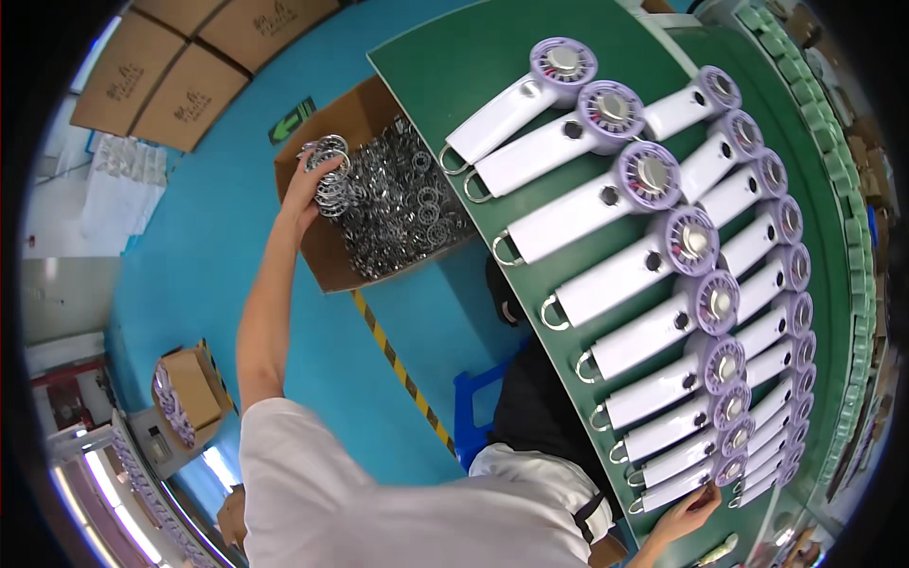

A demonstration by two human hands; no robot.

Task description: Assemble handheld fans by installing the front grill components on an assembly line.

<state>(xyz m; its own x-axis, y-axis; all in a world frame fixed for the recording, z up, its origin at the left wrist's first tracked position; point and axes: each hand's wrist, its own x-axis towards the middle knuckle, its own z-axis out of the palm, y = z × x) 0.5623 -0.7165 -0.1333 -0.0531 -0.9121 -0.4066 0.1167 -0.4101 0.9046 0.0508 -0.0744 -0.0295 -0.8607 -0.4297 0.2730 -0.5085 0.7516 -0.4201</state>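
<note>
Curling beside the nearest of the white-handled, lavender-headed fans, the right hand has an unclear grip. Handles slant toward the green table's left edge. Farther left, the left hand clasps round silver metal rings over an open brown cardboard box, blue floor alongside.

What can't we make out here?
All in the head view:
Count of metal rings in the left hand: they overlap.
Floor of the cardboard box: hidden by the ring pile.
Handle ends of several far-row fans: hidden behind near-row fans.
Whether the right hand touches a fan: too small.
Right forearm: cut off by lower edge.
</note>
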